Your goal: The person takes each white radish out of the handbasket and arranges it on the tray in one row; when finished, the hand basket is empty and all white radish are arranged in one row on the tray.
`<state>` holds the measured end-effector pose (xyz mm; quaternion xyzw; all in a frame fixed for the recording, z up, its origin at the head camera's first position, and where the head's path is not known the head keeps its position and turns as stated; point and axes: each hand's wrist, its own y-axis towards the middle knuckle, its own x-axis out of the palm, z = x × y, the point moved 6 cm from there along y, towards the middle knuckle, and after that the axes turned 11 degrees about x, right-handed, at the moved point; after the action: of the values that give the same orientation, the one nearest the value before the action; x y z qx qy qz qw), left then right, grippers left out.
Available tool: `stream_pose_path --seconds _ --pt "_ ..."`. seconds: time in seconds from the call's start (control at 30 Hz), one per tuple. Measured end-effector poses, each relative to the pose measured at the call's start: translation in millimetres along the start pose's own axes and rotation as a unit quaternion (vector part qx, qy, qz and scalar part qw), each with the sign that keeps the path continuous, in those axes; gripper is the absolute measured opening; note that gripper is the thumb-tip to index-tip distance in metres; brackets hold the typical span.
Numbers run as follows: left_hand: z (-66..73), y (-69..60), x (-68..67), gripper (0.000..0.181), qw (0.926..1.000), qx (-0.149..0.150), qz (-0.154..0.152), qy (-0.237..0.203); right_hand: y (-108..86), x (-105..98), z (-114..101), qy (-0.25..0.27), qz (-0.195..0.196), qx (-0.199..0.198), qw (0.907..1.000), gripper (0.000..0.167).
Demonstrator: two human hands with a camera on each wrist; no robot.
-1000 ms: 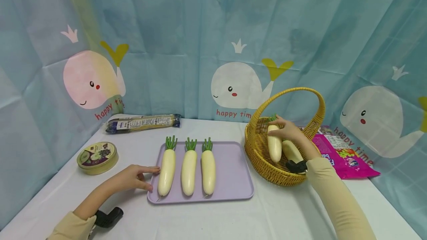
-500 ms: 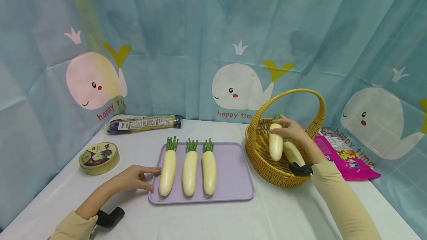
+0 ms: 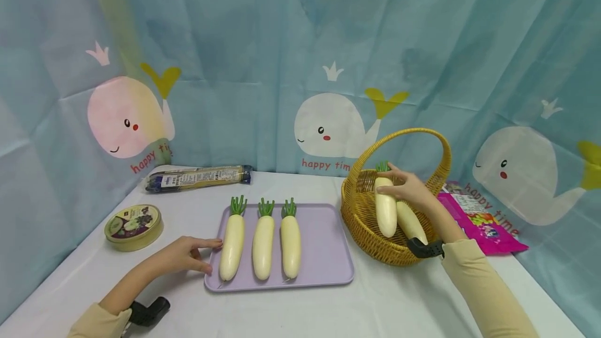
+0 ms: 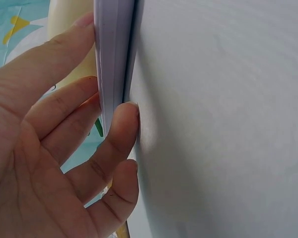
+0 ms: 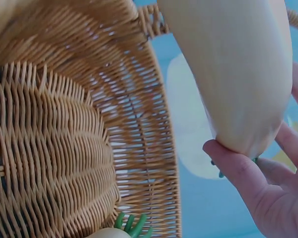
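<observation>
Three white radishes with green stem tops, a left radish (image 3: 232, 248), a middle one and a right one, lie side by side on a lilac tray (image 3: 327, 244). My left hand (image 3: 180, 255) touches the tray's left rim with loosely spread fingers; the left wrist view shows fingertips against the tray's edge (image 4: 109, 54). At the wicker basket (image 3: 375, 246), my right hand (image 3: 407, 188) grips another white radish (image 3: 386, 215) near its leafy end. This radish hangs over the basket's inside. Below it, one more radish (image 3: 410, 220) lies in the basket, partly hidden by the right wrist.
The basket's tall handle (image 3: 399, 140) arches over the right hand's work. A pink bag (image 3: 483, 223) lies right of the basket. A round tin (image 3: 133, 227) stands at the left, and a long clear packet (image 3: 199, 178) lies at the back. A whale-printed curtain (image 3: 235, 67) closes off the back.
My right hand has lifted the gripped radish a little; it appears larger and nearer the camera. The left hand stays at the tray's rim. The whole head view shifts slightly.
</observation>
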<state>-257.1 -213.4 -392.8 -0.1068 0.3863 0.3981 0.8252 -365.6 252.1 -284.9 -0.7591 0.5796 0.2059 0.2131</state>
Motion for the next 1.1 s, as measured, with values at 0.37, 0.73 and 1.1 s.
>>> stream_pose_path --seconds 0.37,0.73,1.1 --pt "-3.1 -0.5 1.3 0.065 0.9999 -0.013 -0.005 -0.006 -18.9 5.2 -2.0 0.042 -0.009 -0.004 0.9991 0.062" --pt "-3.9 -1.7 1.7 0.065 0.9999 -0.012 -0.006 -0.008 -42.0 17.2 -16.0 0.031 -0.007 -0.039 0.9987 0.055" --pt "-3.2 -0.5 0.4 0.064 1.0000 -0.005 -0.005 -0.002 -66.7 22.0 -19.7 -0.002 -0.019 -0.057 0.9982 0.051"
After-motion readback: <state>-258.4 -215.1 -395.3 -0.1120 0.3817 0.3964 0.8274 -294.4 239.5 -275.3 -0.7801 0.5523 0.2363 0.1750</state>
